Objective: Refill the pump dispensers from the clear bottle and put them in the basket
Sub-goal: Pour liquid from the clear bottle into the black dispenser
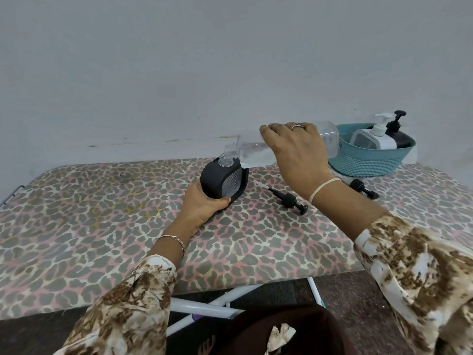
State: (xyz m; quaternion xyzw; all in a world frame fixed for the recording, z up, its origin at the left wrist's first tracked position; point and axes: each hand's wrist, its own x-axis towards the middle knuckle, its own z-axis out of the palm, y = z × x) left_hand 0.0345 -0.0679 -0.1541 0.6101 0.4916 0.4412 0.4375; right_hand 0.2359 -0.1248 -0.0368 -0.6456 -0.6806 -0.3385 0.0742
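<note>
My right hand [297,152] grips the clear bottle [253,152], tipped nearly flat with its open neck over the clear neck of a black dispenser [217,179]. That dispenser stands on the table with its pump off, and my left hand [202,203] holds it at the base. A little clear liquid lies in the bottle's lower side. One black pump head [289,198] with its tube lies on the table just right of the dispenser. The teal basket [366,162] at the far right holds a white dispenser [373,139] and a black dispenser [399,138].
The table [102,226] has a leopard-print cover and stands against a pale wall. A second black pump head [363,189] lies in front of the basket. White folding legs show under the table's near edge.
</note>
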